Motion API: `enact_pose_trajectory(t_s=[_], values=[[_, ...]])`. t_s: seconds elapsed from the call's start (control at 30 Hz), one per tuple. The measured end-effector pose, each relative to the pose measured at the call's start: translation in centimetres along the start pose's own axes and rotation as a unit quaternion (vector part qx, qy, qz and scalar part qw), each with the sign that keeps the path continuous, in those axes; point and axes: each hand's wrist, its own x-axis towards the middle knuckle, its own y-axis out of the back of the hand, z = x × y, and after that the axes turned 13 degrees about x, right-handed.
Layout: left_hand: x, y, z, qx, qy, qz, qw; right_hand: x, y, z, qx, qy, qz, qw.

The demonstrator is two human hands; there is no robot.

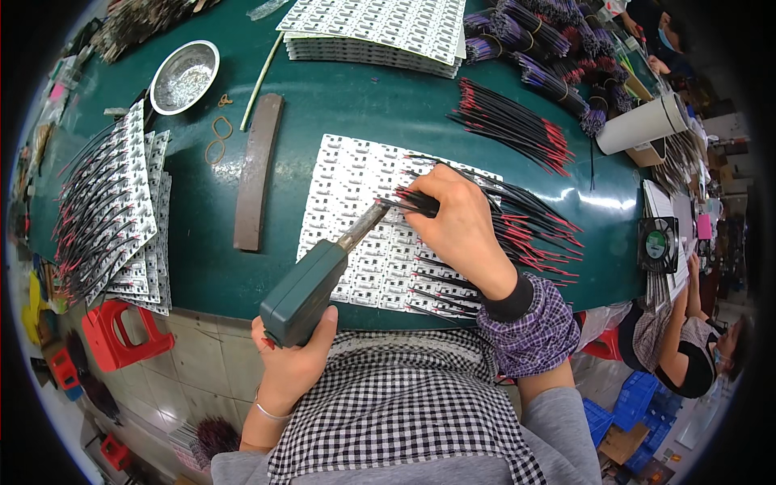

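Note:
A white sheet of small circuit boards lies flat on the green table before me. My left hand is closed around the handle of a dark green soldering gun, its metal barrel slanting up over the sheet. My right hand pinches a small bunch of black wires; their near ends meet the gun's tip, though the exact contact is too small to tell. More black wires with red ends lie across the sheet's right part and stick out past its edge.
A pile of wired board sheets overhangs the table's left edge. Around the sheet are a brown bar, a metal bowl, stacked bare sheets, loose wires and a small fan. A co-worker sits at the right.

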Motion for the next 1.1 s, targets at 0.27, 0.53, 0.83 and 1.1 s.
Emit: enact_pose_trajectory(t_s=[0.27,0.53,0.83,1.1], values=[[0.3,-0.8,-0.6,0.038,-0.092,0.046,0.994,0.5,0.0,0.0,0.000,-0.036,-0.025,0.999],[-0.2,0.1,-1.1,0.049,-0.046,0.024,0.997,0.5,0.1,-0.1,0.000,-0.029,-0.024,0.999],[-0.7,0.9,-0.7,0.000,-0.004,0.036,0.999,0.0,1.1,0.0,0.082,-0.001,-0.013,0.997],[-0.9,1.3,-2.6,-0.013,-0.075,0.040,0.996,-1.2,1.7,-2.1,0.166,-0.001,0.035,0.986]])
